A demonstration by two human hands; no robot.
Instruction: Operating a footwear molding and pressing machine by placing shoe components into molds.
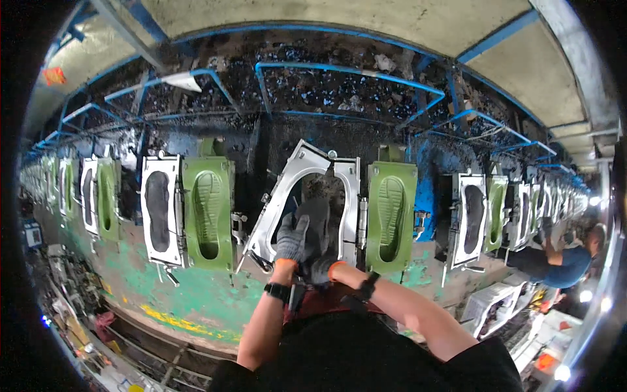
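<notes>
A dark grey shoe sole (316,219) stands toe up inside the spread silver mould frame (272,208) in front of me. My left hand (292,239), in a grey knit glove with an orange cuff, grips the sole along its left edge. At the sole's near end my right hand (321,266), gloved the same way, closes on it; its fingers are partly hidden. The frame's two silver halves stand apart at the bottom, around the sole. Right of them is a green mould half (392,215) with a ridged, sole-shaped hollow.
To the left stand another green mould half (208,212) and a closed silver frame (161,212) with a dark sole-shaped middle. The mould row curves away both sides. Blue rails (346,68) run behind. At right a person (567,266) works beside a white rack (491,307).
</notes>
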